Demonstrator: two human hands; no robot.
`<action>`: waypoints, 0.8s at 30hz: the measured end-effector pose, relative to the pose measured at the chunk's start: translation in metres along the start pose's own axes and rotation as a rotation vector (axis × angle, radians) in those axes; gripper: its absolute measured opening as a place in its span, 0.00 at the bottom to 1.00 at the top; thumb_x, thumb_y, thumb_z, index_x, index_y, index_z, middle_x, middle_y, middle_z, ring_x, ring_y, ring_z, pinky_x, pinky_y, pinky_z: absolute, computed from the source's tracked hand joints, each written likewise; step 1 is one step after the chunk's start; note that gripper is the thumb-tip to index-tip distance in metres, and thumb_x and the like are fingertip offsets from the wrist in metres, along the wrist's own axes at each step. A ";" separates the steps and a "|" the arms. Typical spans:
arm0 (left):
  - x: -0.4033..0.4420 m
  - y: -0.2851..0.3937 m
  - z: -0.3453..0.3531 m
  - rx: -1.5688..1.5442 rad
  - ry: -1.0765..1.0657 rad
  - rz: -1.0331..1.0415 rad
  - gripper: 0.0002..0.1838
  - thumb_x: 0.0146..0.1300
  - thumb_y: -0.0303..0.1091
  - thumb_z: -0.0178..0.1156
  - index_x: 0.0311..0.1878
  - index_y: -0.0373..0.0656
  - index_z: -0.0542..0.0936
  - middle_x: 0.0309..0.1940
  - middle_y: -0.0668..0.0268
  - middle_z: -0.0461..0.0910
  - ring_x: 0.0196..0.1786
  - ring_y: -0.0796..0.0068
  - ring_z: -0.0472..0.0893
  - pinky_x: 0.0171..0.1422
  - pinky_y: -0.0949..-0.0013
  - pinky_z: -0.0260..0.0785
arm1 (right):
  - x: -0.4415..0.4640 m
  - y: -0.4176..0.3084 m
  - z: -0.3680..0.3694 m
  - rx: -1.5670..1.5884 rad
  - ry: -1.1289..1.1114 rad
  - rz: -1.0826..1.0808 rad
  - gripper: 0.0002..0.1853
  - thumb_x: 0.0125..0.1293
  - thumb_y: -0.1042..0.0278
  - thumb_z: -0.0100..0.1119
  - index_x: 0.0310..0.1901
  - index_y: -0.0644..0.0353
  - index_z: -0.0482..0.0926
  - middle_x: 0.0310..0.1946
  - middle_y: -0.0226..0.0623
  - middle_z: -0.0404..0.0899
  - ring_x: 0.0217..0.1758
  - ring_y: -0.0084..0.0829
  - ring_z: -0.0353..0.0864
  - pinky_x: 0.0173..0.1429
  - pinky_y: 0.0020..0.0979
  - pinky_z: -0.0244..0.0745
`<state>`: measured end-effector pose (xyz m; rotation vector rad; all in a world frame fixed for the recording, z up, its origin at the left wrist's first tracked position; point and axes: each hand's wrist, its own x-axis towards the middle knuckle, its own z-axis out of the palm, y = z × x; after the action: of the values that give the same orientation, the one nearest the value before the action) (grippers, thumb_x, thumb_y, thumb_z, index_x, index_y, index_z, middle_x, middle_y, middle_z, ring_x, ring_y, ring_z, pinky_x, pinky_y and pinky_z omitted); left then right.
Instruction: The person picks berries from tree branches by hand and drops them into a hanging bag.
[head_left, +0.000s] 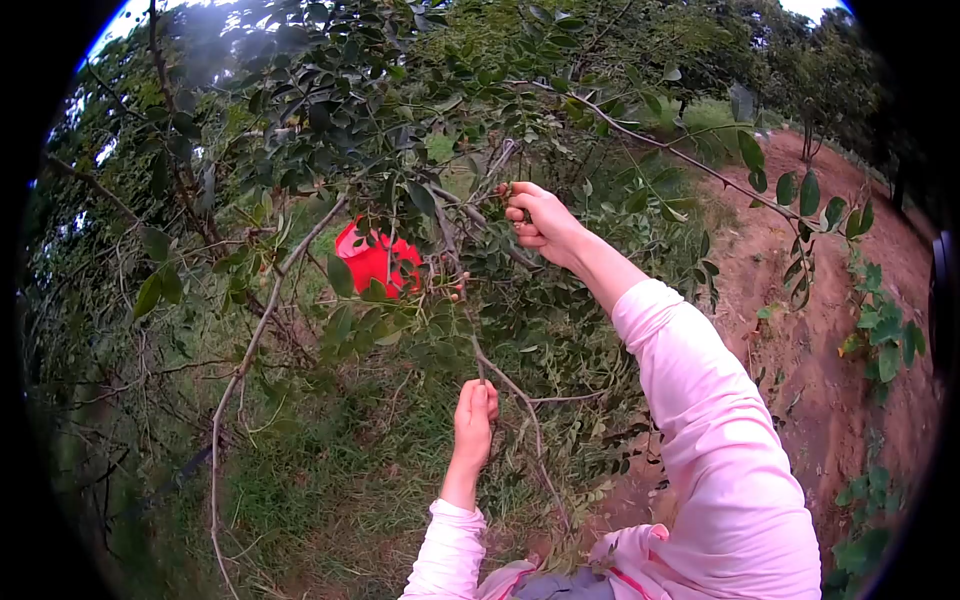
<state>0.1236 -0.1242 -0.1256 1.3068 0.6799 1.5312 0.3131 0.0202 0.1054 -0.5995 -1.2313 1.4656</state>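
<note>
My left hand (474, 425) is closed around a thin branch (481, 365), low in the middle of the view. Higher and to the right, my right hand (545, 225) has its fingers curled in a pinch. Small reddish berries (503, 188) show at its fingertips, beside a grey branch stub. More small berries (456, 291) hang among the leaves between the two hands. Behind the foliage is a bright red bag or container (375, 262), partly covered by leaves; what it holds is hidden.
A long bare branch (243, 370) slants down the left side. Another leafy branch (690, 160) arches out to the right, above my right arm. Grass (330, 490) covers the ground below, and a reddish dirt slope (810, 340) with green vines lies at the right.
</note>
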 end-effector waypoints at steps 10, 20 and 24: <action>-0.004 0.008 0.001 -0.011 -0.031 -0.010 0.12 0.78 0.41 0.44 0.42 0.44 0.70 0.24 0.78 0.59 0.26 0.87 0.56 0.30 0.78 0.49 | 0.001 0.012 0.009 -0.202 0.020 -0.127 0.20 0.69 0.70 0.46 0.61 0.46 0.63 0.25 0.23 0.66 0.16 0.13 0.54 0.18 0.19 0.45; -0.004 0.010 0.001 -0.008 -0.040 -0.003 0.12 0.78 0.41 0.44 0.42 0.44 0.70 0.24 0.78 0.58 0.26 0.87 0.56 0.29 0.78 0.49 | 0.004 0.017 0.007 -0.386 0.084 -0.113 0.09 0.75 0.58 0.49 0.49 0.50 0.66 0.26 0.24 0.65 0.18 0.14 0.56 0.19 0.20 0.49; -0.004 0.012 0.001 0.007 -0.038 -0.011 0.12 0.78 0.40 0.44 0.42 0.43 0.70 0.24 0.78 0.58 0.26 0.87 0.56 0.29 0.78 0.48 | 0.008 0.022 0.004 -0.454 0.105 -0.184 0.11 0.73 0.57 0.51 0.44 0.55 0.67 0.27 0.28 0.68 0.20 0.19 0.63 0.21 0.25 0.57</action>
<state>0.1207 -0.1326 -0.1168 1.3317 0.6680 1.4928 0.2986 0.0288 0.0882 -0.8293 -1.5039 0.9915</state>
